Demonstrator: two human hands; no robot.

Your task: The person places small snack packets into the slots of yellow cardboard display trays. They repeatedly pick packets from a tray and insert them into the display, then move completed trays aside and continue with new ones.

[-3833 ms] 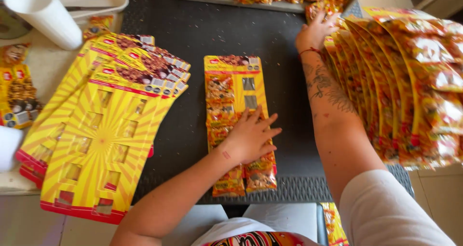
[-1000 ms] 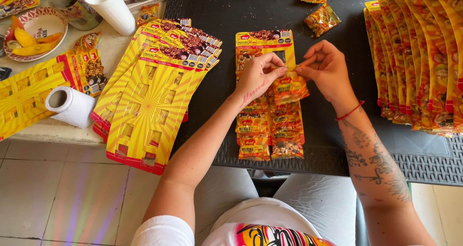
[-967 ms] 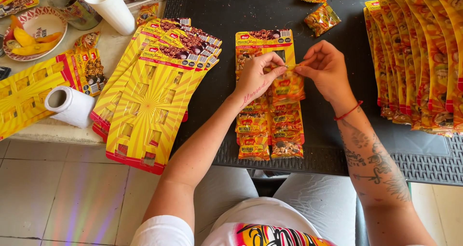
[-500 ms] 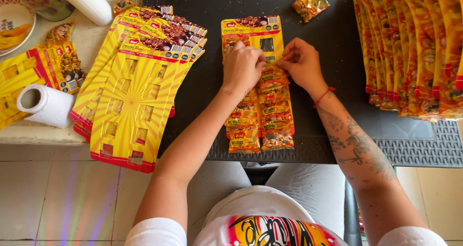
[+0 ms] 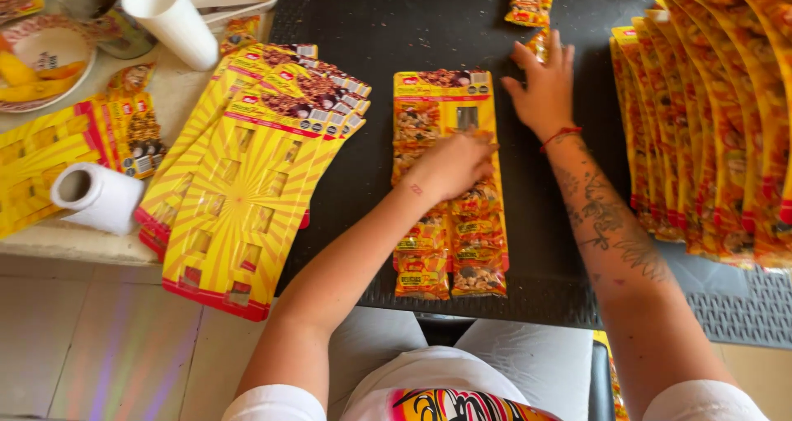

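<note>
A yellow display card (image 5: pixel 445 107) lies flat on the dark worktop (image 5: pixel 396 33) straight ahead of the person, its lower part covered by two columns of small snack packets (image 5: pixel 452 248) fixed one below another. The left hand (image 5: pixel 450 167) rests palm down on the middle of this card, fingers loosely curled over the packets there; whether it pinches one cannot be told. The right hand (image 5: pixel 546 87) lies further out on the worktop, just right of the card's top corner, fingers spread and flat, with its fingertips (image 5: pixel 528 58) touching a loose packet (image 5: pixel 538 45) that is partly hidden beneath them. Another loose snack packet (image 5: pixel 529 6) lies just beyond it, apart from the hand. A red string circles the right wrist, and the forearm is tattooed. To the left of the card a fanned stack of empty yellow cards (image 5: pixel 247 173) overhangs the worktop's edge. Further left sit a white paper roll (image 5: pixel 97 196) and an upturned white cup (image 5: pixel 169 18). At the far right, filled packet strips (image 5: pixel 709 132) lie overlapped in a row.
</note>
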